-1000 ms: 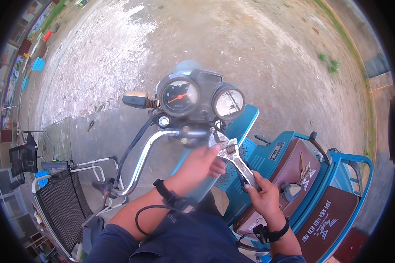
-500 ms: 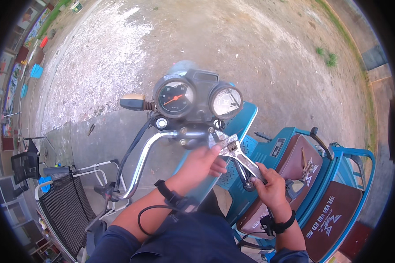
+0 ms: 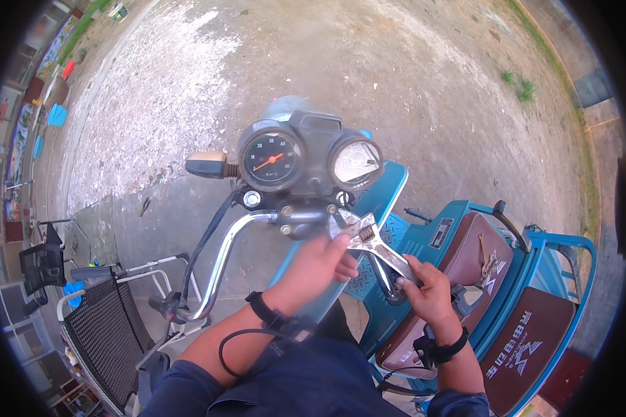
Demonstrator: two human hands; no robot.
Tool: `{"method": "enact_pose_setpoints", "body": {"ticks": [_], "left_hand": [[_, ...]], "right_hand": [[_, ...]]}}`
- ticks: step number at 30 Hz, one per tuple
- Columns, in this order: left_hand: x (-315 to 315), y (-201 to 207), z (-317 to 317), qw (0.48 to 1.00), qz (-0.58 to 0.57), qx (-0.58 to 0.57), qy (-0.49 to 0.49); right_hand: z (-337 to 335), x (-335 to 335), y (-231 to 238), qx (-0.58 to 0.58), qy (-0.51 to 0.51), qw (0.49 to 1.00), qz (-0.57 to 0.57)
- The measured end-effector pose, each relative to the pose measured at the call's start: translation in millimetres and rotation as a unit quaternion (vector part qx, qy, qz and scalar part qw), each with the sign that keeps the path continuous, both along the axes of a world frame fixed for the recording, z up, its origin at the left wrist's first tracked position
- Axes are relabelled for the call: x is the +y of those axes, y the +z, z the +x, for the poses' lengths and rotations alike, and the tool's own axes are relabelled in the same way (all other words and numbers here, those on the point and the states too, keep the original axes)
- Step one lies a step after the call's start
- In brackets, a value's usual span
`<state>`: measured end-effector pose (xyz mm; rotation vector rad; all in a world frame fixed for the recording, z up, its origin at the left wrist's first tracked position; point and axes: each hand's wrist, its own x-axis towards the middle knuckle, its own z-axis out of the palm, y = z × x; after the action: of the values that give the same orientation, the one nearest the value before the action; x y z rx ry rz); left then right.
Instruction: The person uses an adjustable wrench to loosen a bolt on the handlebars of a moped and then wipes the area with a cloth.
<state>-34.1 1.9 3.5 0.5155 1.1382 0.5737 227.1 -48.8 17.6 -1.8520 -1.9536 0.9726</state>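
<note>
A worn silver adjustable wrench (image 3: 386, 254) lies across the right side of the handlebar clamp (image 3: 306, 217), its jaws close to a bolt there. My right hand (image 3: 428, 292) is closed round the end of its handle. At the wrench's head, my left hand (image 3: 316, 263) is closed, the thumb pressed on the jaw and the other fingers curled below. The chrome handlebar (image 3: 226, 257) curves down on the left; its right part is partly hidden behind the wrench and my right hand. Ahead of the clamp sit a round speedometer (image 3: 271, 161) and a second dial (image 3: 358, 165) with a whitish face.
A teal vehicle body with a brown seat (image 3: 466, 257) stands at the right, with a metal tool (image 3: 485, 264) lying on the seat. At the left is a black woven chair (image 3: 108, 337). An orange-and-black turn signal (image 3: 207, 165) juts out left of the speedometer.
The handlebar and dials have swung slightly to the left. My hands stay on the wrench, which has hardly shifted.
</note>
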Motion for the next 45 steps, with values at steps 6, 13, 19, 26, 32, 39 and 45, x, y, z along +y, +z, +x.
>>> {"method": "enact_pose_setpoints", "body": {"ticks": [6,13,19,26,32,39,45], "left_hand": [[-0.5,-3.4,-2.0,1.0,-0.023,-0.018,0.003],[0.5,2.2,1.3,0.999,-0.032,-0.018,0.01],[1.0,12.7,-3.5,0.999,-0.028,-0.025,0.034],[7.6,30.4,1.7,0.994,-0.068,-0.044,0.078],[11.0,37.4,3.9,0.985,-0.097,-0.096,0.11],[13.2,27.9,-10.0,0.986,-0.062,-0.09,0.13],[8.3,19.8,-25.9,0.99,0.093,0.058,0.087]], "right_hand": [[2.8,9.1,7.4,-0.029,0.016,0.999,0.037],[4.8,10.7,13.3,0.021,0.002,0.999,-0.043],[-19.7,2.6,56.0,-0.028,-0.021,0.997,-0.068],[-10.2,38.1,119.9,-0.162,0.101,0.981,-0.011],[-6.5,48.5,155.7,-0.256,0.176,0.931,0.191],[-32.1,93.7,197.9,-0.298,0.27,0.893,0.204],[-44.4,126.2,218.0,-0.266,0.317,0.888,0.199]]}}
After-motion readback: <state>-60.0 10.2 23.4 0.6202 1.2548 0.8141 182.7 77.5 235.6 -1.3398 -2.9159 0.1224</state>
